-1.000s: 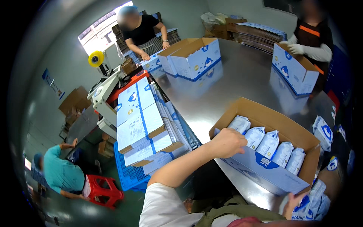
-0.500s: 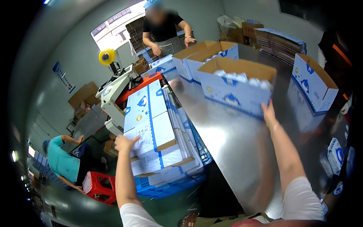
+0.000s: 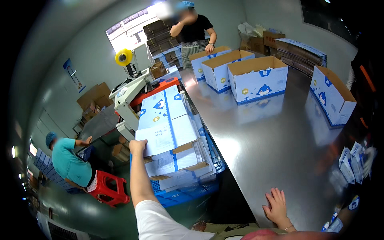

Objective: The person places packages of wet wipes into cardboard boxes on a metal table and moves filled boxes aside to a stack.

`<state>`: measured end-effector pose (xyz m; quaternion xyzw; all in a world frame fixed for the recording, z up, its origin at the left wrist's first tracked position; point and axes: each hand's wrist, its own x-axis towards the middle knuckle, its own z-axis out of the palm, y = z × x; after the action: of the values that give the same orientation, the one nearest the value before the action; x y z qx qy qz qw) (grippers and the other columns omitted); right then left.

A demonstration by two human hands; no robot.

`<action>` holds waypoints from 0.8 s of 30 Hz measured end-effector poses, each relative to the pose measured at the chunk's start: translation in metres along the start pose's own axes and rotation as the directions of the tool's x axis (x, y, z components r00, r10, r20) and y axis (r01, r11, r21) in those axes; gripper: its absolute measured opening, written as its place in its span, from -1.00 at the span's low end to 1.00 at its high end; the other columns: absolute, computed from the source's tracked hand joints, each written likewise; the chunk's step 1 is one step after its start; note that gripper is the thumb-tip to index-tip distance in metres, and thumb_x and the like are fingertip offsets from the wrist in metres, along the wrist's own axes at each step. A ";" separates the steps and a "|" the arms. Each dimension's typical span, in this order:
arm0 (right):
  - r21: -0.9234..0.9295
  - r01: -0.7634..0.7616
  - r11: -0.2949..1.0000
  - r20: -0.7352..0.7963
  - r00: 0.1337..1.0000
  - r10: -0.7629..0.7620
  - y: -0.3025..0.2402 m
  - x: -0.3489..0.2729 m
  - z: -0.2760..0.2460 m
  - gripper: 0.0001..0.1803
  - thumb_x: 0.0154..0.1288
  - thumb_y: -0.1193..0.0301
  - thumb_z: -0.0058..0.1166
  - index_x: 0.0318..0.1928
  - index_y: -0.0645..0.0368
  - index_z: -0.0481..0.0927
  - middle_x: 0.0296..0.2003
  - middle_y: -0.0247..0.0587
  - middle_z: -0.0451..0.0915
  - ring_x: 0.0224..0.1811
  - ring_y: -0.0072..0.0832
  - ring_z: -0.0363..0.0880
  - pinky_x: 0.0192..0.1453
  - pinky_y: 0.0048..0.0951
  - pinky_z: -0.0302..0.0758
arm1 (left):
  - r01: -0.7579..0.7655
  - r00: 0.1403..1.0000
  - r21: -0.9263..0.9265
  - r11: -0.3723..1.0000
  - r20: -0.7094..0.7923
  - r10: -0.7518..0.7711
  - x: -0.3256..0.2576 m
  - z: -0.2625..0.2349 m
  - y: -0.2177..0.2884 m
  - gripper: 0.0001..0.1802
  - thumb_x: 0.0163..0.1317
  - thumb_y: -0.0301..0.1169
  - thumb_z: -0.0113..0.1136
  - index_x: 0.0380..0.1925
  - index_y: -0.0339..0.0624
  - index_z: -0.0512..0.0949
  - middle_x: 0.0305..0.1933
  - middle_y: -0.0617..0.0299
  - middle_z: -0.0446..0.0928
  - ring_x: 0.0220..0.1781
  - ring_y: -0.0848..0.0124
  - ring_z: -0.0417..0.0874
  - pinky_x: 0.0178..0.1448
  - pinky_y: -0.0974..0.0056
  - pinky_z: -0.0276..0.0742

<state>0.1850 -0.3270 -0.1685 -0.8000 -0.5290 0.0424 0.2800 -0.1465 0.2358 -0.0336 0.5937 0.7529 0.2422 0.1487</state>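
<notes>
My left hand is closed on the near left corner of the top flattened carton, white and blue with a cartoon whale. Beneath that carton lies a stack of more flattened cartons in a blue plastic crate. Low over the near part of the metal table, my right hand is open, fingers spread, holding nothing. Farther up the table stands an open-topped carton with white packets just showing inside. Two more open cartons, one in the middle and one behind, stand beside it.
Another open carton stands at the table's right. White-and-blue packets are near the right edge, by a gloved hand. A tape machine with a yellow roll is beyond the stack. One co-worker stands at the far end; another is by a red stool.
My right hand has let go of the filled carton, now standing beside the others, and drawn back toward me. My left hand has closed on the top flattened carton.
</notes>
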 end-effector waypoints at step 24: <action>0.069 0.497 0.865 -0.224 0.852 -0.472 0.039 0.044 -0.287 -0.63 0.08 0.34 0.10 -0.78 0.18 0.37 -0.76 -0.11 0.36 -0.71 -0.23 0.25 -0.45 -0.26 0.22 | -0.646 0.412 -0.747 0.156 -0.170 0.895 -0.349 -0.033 0.097 -0.38 0.06 -0.21 0.34 0.07 -0.28 0.38 0.05 -0.01 0.36 0.04 0.12 0.45 0.18 0.19 0.39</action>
<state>0.3406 -0.4154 0.0638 -0.6214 -0.6793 -0.0772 0.3826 0.0042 -0.0905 0.0242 0.8119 0.1333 0.4575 0.3372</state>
